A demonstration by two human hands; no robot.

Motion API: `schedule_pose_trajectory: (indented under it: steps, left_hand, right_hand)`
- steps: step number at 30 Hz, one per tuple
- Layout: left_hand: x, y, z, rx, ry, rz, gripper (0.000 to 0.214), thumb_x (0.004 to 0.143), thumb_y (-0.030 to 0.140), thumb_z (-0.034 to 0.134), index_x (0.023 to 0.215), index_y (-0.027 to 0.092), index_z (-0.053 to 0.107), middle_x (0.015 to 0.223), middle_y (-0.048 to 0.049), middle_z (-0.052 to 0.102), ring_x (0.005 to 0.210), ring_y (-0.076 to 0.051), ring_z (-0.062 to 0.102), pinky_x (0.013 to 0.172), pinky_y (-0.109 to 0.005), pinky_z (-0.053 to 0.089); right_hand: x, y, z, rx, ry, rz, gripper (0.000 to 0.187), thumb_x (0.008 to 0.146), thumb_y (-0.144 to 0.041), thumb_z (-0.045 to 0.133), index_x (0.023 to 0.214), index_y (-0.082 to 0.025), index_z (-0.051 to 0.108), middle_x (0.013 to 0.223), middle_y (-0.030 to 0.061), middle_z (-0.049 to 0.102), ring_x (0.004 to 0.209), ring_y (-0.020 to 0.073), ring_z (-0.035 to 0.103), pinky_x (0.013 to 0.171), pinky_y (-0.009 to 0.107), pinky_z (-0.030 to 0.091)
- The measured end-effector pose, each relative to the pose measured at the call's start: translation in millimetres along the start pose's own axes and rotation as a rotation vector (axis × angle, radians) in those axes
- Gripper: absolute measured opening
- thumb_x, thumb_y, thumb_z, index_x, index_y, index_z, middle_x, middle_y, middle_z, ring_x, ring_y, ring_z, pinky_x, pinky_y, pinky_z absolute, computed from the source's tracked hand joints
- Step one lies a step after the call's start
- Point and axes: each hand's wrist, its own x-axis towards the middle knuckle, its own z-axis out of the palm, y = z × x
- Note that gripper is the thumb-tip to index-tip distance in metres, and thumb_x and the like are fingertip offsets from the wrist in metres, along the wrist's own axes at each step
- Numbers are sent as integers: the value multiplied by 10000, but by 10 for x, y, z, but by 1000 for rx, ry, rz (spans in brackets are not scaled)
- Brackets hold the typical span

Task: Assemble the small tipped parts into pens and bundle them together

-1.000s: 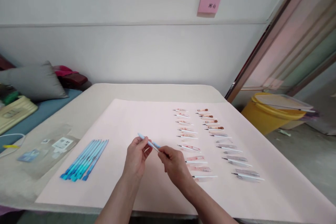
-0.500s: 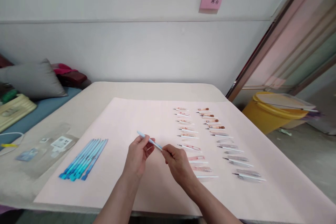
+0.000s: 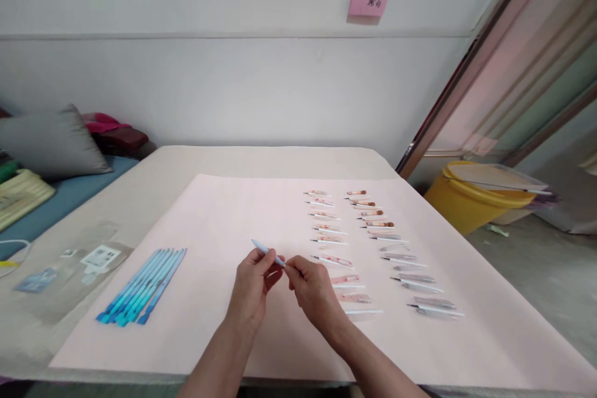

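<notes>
A light blue pen (image 3: 263, 247) slants between my hands above the middle of the pink sheet, its tapered end pointing up and left. My left hand (image 3: 254, 280) is closed around the pen's barrel with thumb and fingers. Close beside it, my right hand (image 3: 311, 286) pinches the pen's lower right end; my fingers cover that end. Left of my hands, several blue pens (image 3: 144, 286) lie side by side in a slanted bunch. To the right are rows of disassembled pens: thin white refills (image 3: 358, 311) with dark tips beside clear, patterned barrels (image 3: 347, 279).
The pink sheet (image 3: 224, 211) covers much of the cream table (image 3: 280, 161). A clear plastic bag (image 3: 69, 286) with a label lies at the left. A grey cushion (image 3: 51, 143) sits beyond it. On the floor at the right stands a yellow bucket (image 3: 471, 202).
My left hand has moved slightly right, nearer my right hand, and less of the pen shows between them. The view has turned slightly to the right. Both hands keep hold.
</notes>
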Motion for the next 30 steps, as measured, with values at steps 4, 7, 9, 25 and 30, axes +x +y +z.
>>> schedule_pose_trajectory:
  steps: [4, 7, 9, 25, 30]
  left_hand:
    - [1, 22, -13, 8, -25, 29, 237, 696, 340, 679, 778, 128, 612, 830, -96, 645, 742, -158, 588, 731, -335, 471]
    - [13, 73, -54, 4, 2, 44, 240, 684, 336, 689, 783, 129, 616, 840, -94, 640, 755, -156, 582, 709, -309, 463]
    - [16, 95, -77, 15, 31, 58, 237, 685, 333, 690, 791, 134, 617, 850, -88, 638, 769, -149, 578, 698, -284, 455]
    - [-60, 37, 7, -60, -85, -32, 231, 728, 347, 653, 775, 145, 552, 783, -77, 632, 661, -167, 609, 643, -326, 488]
    - [-14, 23, -23, -109, -14, -70, 175, 742, 274, 648, 763, 142, 535, 751, -87, 633, 624, -161, 608, 605, -311, 505]
  right_hand:
    - [10, -3, 8, 76, -40, 108, 258, 838, -276, 445, 601, -189, 496, 491, -54, 469, 355, 69, 420, 389, 186, 318]
    - [17, -32, 10, 142, -35, 146, 195, 818, -263, 460, 640, -191, 496, 521, -57, 487, 336, 68, 433, 359, 182, 325]
    - [20, -44, 15, 161, -33, 144, 174, 809, -255, 466, 649, -192, 489, 527, -59, 491, 336, 66, 437, 354, 177, 326]
    - [28, 38, 64, 273, -57, 168, 61, 777, -242, 466, 745, -210, 425, 523, -87, 480, 319, 62, 432, 310, 156, 284]
    - [35, 59, 102, 278, -67, 205, 100, 774, -282, 494, 756, -209, 427, 532, -85, 503, 310, 62, 423, 301, 155, 268]
